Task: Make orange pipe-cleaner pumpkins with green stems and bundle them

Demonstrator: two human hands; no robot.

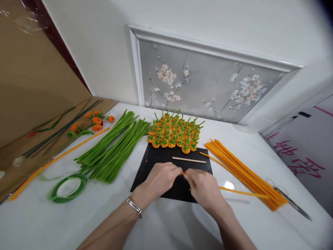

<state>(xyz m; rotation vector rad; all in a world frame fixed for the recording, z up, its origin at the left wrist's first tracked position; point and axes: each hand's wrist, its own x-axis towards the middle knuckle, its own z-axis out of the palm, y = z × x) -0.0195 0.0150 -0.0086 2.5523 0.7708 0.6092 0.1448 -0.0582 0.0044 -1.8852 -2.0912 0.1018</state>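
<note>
My left hand point(164, 178) and my right hand point(203, 185) meet over a black mat point(145, 170), fingers pinched together. Between the fingertips shows a bit of orange pipe cleaner point(183, 173), held from both sides. One long orange strand point(241, 191) runs out from behind the right hand toward the right. Just beyond the hands a thin wooden stick point(189, 160) lies on the mat. Behind it stand rows of small orange pipe-cleaner flowers point(174, 133) with green stems pointing up. The fingers hide most of the held piece.
Green pipe cleaners point(114, 149) lie at the left, near a roll of green tape point(81, 180) and several finished orange flowers point(97, 121). At the right are a bundle of orange pipe cleaners point(241, 170) and scissors point(293, 203). A wall with a framed panel point(208, 80) bounds the back.
</note>
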